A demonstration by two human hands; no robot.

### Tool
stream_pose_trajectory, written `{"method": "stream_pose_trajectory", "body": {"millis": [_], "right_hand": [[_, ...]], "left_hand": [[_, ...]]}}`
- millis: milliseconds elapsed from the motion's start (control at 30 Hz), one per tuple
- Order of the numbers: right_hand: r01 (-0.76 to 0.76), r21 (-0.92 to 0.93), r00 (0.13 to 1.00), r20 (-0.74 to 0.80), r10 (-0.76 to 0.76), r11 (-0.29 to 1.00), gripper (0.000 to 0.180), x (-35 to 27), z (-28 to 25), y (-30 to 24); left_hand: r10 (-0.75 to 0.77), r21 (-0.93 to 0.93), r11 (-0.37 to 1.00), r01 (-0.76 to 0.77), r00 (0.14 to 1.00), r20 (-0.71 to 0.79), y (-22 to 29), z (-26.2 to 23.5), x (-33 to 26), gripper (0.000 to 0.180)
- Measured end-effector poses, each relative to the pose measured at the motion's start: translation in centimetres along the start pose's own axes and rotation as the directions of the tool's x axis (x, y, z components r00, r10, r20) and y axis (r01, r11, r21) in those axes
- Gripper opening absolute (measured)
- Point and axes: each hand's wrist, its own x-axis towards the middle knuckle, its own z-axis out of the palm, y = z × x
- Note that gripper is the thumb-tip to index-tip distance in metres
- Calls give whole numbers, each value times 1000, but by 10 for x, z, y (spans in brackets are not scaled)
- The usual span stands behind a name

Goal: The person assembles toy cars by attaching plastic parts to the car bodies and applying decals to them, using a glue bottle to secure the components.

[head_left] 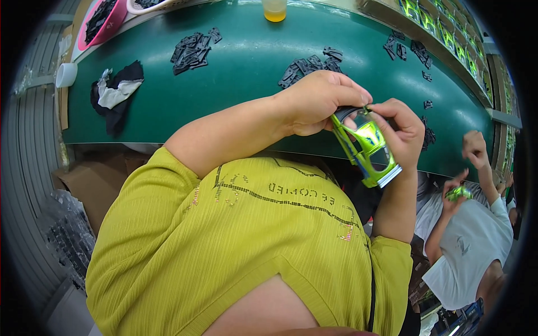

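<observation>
Both your hands grip the lime-green plastic toy car body (367,147) over the near edge of the green-topped bench (246,67): left hand (322,101) clenched on its top end, right hand (400,131) wrapped round its side. A pink plastic basin (115,22) of dark parts sits at the far left corner; a clear cup of yellow liquid (274,9) stands on the far edge.

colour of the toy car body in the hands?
Bright lime green toy car body with blue side stripes; head view.
</observation>
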Motion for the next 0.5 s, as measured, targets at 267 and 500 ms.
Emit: {"method": "stream_pose_trajectory", "body": {"millis": [267, 500], "right_hand": [[154, -204, 885, -406, -226, 967, 12, -17, -2, -18], [192, -695, 937, -79, -339, 693, 30, -16, 49, -21]], "left_hand": [[235, -129, 949, -289, 917, -323, 1, -4, 9, 20], [259, -74, 950, -303, 899, -353, 2, -1, 4, 27]]}}
